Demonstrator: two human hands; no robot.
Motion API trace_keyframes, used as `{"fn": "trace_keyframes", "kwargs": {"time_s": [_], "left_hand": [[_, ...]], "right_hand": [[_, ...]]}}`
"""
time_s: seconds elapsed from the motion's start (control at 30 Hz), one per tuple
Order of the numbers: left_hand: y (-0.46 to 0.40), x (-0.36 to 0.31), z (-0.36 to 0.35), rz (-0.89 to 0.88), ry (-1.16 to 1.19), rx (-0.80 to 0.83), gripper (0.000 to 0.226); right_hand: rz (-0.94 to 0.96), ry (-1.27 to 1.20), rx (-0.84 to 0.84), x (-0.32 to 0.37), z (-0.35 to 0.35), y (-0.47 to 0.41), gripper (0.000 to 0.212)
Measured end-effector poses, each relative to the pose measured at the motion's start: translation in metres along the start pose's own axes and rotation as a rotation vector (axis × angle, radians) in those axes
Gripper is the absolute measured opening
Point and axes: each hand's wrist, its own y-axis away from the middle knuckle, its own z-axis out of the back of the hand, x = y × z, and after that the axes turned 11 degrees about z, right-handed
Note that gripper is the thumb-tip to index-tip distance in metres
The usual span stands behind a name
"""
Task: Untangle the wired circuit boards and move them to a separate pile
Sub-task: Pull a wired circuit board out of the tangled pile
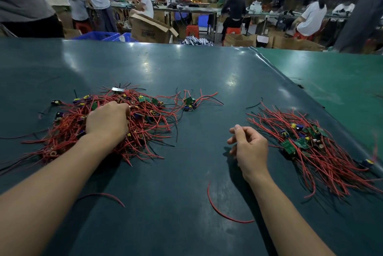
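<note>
A: How far along is it, going left to right?

B: The tangled heap [107,123] on the left is large. The left hand [107,121] is buried in it, fingers curled down into the wires, probably gripping a board, though I can't see which.

A: And the middle?

B: A small cluster of boards [189,103] lies apart on the tabletop [186,65]. The right hand [249,148] hovers, fingers loosely curled, holding nothing.

A: The right?

B: The sorted pile [306,146] is sizeable. Roughly halfway, I'd judge.
</note>
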Motion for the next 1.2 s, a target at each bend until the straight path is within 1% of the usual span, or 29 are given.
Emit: {"fn": "trace_keyframes", "kwargs": {"time_s": [0.1, 0.23, 0.33, 0.4, 0.47, 0.53, 0.57, 0.63, 0.7, 0.8, 0.83, 0.9, 1.0, 1.03, 1.1, 1.13, 1.17, 1.2], "left_hand": [[0.0, 0.001, -0.005, 0.0, -0.014, 0.018, 0.026], [0.0, -0.003, 0.005, -0.031, -0.096, -0.085, 0.018], [-0.001, -0.003, 0.013, -0.02, -0.096, -0.048, 0.018], [-0.002, -0.004, 0.018, -0.015, -0.153, -0.027, 0.026], [0.0, -0.008, 0.021, -0.103, -0.206, -0.08, 0.04], [0.002, -0.017, 0.021, -0.241, -0.134, -0.176, 0.042], [0.003, -0.02, 0.02, -0.301, -0.106, -0.183, 0.04], [0.004, -0.025, 0.014, -0.386, -0.164, -0.083, 0.035], [0.004, -0.026, 0.011, -0.368, -0.283, 0.022, 0.032], [0.004, -0.024, 0.01, -0.323, -0.279, 0.026, 0.031], [0.003, -0.022, 0.011, -0.294, -0.236, 0.021, 0.029], [-0.001, -0.018, 0.018, -0.204, -0.051, -0.038, 0.027], [-0.006, -0.019, 0.041, -0.097, 0.338, -0.277, 0.029], [-0.006, -0.023, 0.05, -0.082, 0.466, -0.349, 0.031], [-0.001, -0.034, 0.067, -0.116, 0.606, -0.458, 0.033], [0.003, -0.04, 0.072, -0.144, 0.668, -0.479, 0.03], [0.008, -0.048, 0.074, -0.165, 0.754, -0.459, 0.026], [0.013, -0.058, 0.073, -0.165, 0.864, -0.388, 0.023]], "right_hand": [[0.001, 0.007, 0.011, -0.001, 0.001, 0.0, 0.026], [0.008, 0.009, 0.032, -0.003, 0.0, -0.001, 0.026], [0.007, 0.006, 0.032, -0.005, 0.0, -0.002, 0.026], [0.007, 0.005, 0.033, -0.006, 0.0, -0.002, 0.026], [0.008, 0.005, 0.038, -0.006, 0.0, -0.002, 0.026], [0.013, 0.02, 0.048, -0.005, 0.0, -0.002, 0.026], [0.016, 0.025, 0.052, -0.005, -0.001, -0.002, 0.026], [0.015, 0.022, 0.048, -0.005, 0.0, -0.002, 0.026], [0.013, 0.023, 0.043, -0.005, 0.0, -0.002, 0.026], [0.012, 0.018, 0.042, -0.005, 0.0, -0.002, 0.026], [0.013, 0.017, 0.043, -0.005, 0.0, -0.002, 0.026], [0.018, 0.017, 0.047, -0.005, -0.001, -0.002, 0.026], [0.024, 0.027, 0.056, -0.004, -0.001, -0.002, 0.025], [0.023, 0.032, 0.058, -0.004, -0.001, -0.002, 0.025], [0.021, 0.03, 0.063, -0.003, -0.001, -0.002, 0.025], [0.021, 0.025, 0.066, -0.002, -0.001, -0.001, 0.025], [0.022, 0.021, 0.071, -0.002, -0.001, 0.0, 0.025], [0.025, 0.017, 0.08, -0.001, 0.0, 0.0, 0.025]]}}
